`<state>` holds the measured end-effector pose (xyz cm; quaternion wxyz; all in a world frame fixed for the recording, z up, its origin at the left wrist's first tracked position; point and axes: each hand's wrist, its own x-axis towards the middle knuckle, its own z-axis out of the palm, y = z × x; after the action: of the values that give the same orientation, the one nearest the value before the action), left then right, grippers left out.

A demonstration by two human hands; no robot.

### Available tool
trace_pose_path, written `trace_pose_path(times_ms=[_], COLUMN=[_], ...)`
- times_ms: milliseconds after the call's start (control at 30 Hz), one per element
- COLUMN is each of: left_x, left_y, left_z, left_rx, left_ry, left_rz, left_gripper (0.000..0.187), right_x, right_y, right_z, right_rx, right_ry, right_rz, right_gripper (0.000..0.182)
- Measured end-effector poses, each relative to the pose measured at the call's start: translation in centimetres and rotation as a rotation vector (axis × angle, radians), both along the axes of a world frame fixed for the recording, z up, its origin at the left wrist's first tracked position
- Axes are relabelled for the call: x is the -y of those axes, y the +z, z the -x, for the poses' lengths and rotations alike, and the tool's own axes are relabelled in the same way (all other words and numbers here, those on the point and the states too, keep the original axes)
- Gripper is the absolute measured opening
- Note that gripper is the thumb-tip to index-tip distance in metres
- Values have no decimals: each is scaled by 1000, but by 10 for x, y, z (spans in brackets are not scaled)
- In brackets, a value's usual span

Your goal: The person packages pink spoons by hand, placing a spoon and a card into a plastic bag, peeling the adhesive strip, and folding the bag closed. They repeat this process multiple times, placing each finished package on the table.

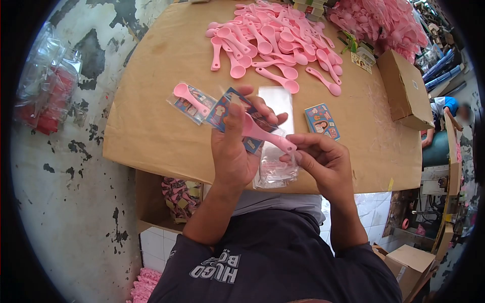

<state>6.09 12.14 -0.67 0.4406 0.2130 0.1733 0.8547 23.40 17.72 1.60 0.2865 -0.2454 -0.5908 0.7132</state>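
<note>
A pink spoon (262, 133) lies across a blue printed card (221, 112), both held in my left hand (235, 141), its fingers curled round them. With thumb and fingertips my right hand (323, 159) pinches the handle end of that spoon, near its hole. Under my hands lies a stack of clear plastic bags (275, 171). To the left, a packed spoon with a card (191, 101) rests in a clear bag. A stack of blue cards (322, 121) sits to the right. Farther back spreads a heap of pink spoons (268, 38).
The brown-covered table (151, 76) has a cardboard box (404, 88) at its right edge. Pink bagged spoons (376, 25) are piled at the back right. Plastic bags (53, 81) hang on the left wall. Another person (444, 113) is at far right.
</note>
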Motion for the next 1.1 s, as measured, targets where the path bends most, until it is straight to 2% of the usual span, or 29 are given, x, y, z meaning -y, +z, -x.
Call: trace_pose_path(times_ms=[67,133,267,333,367,433,467,500,567,600,633,700,733,767,833,900,1000,1100], left_x=[0,-2,-1,0,0,-1,-2,-2,-2,-1,0,0,0,1,1,2,2,3], left_y=[-2,-6,-8,-5,-5,-5,-7,-11,-12,-7,-2,10,15,16,6,-2,1,0], left_z=[-4,-6,-7,-4,-3,0,5,11,19,21,22,20,19,17,12,7,4,12], left_rx=[41,68,121,160,164,232,233,278,321,284,246,276,252,228,203,212,170,85], left_ry=[-44,-140,-183,-200,-201,-207,-206,-254,-302,-294,-287,-342,-388,-434,-486,-562,-504,-415], left_rz=[-7,-16,7,23,25,76,78,61,44,139,234,219,202,187,177,271,277,297], left_gripper=[45,42,41,37,37,36,36,36,36,39,41,48,48,48,53,55,57,59], right_x=[2,4,5,9,6,-2,-6,-8,-11,-13,-14,-20,-26,-28,-26,-22,-29,-33], right_y=[-7,-18,-26,-17,-11,-1,-4,-3,-2,-4,-5,-1,0,-1,-5,-3,-4,6], right_z=[3,7,19,24,23,16,10,6,0,-3,-3,4,6,9,18,21,19,12], right_rx=[-44,-76,-49,-85,-82,17,0,-1,-190,-247,-246,-75,72,74,233,210,121,-103], right_ry=[-2,-78,-153,-301,-302,-230,-163,-163,-145,-191,-192,-358,-321,-323,-241,-196,-119,-123], right_rz=[20,-84,-188,-470,-468,-1180,-1263,-1260,-958,-810,-806,-736,-934,-930,-1314,-1284,-1255,-811], right_gripper=[30,33,43,40,40,29,16,16,15,19,19,26,34,34,41,47,46,28])
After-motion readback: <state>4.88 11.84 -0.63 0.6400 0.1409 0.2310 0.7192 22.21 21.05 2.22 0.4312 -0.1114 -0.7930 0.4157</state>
